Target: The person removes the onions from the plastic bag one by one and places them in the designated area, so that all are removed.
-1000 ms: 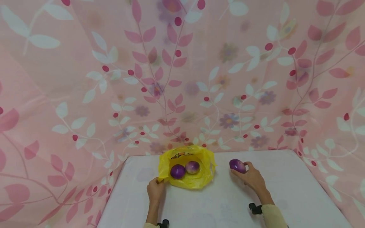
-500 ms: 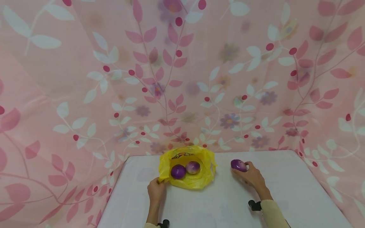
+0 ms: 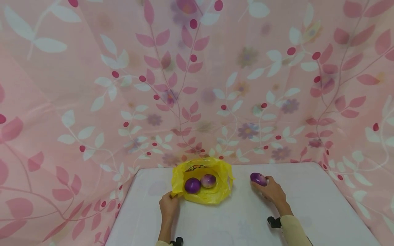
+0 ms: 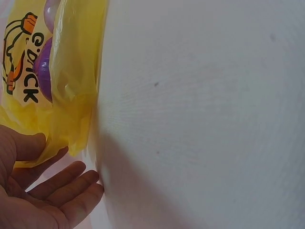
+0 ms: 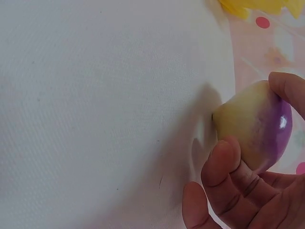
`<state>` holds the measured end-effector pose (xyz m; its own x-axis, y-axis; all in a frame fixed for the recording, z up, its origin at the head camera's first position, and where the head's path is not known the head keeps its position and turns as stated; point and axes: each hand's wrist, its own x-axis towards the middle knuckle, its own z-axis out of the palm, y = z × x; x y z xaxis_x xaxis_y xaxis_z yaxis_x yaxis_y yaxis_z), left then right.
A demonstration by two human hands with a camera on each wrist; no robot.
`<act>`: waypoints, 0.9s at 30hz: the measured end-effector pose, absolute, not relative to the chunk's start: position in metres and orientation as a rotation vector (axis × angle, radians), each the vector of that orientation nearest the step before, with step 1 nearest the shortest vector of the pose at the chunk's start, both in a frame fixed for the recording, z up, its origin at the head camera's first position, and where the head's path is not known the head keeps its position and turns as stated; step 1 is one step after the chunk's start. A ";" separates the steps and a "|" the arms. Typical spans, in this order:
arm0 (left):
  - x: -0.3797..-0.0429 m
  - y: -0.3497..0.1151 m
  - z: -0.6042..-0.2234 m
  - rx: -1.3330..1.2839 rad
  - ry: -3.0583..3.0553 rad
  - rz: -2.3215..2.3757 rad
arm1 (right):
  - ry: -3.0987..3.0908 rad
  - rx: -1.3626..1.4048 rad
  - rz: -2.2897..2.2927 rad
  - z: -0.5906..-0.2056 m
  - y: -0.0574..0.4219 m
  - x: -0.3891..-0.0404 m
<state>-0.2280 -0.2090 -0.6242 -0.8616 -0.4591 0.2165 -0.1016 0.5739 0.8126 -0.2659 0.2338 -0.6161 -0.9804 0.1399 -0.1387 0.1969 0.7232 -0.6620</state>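
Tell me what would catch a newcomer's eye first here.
The bright yellow plastic bag stands out first, mouth open near the far edge of the white table, with two turnip-like vegetables inside and the left hand pinching its near-left edge. To its right, the right hand holds a third turnip-like vegetable. Behind everything spreads a pink backdrop printed with leaves and flowers.

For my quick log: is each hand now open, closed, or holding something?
Left hand: holding the yellow bag by its edge.
Right hand: holding a purple-and-cream round item.
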 end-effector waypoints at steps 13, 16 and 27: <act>-0.227 -0.211 -0.623 0.453 -2.443 -1.189 | 2.875 0.272 -1.060 -0.619 0.233 -0.263; -0.226 -0.211 -0.622 0.440 -2.446 -1.187 | 2.903 0.273 -1.016 -0.617 0.234 -0.262; -0.226 -0.210 -0.621 0.451 -2.444 -1.199 | 2.919 0.319 -0.975 -0.614 0.235 -0.256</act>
<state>-0.2264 -0.2099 -0.6213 -0.8765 -0.4409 0.1933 -0.1170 0.5847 0.8028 -0.2563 0.2350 -0.6138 -0.9777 0.1792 -0.1099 0.2093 0.7803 -0.5894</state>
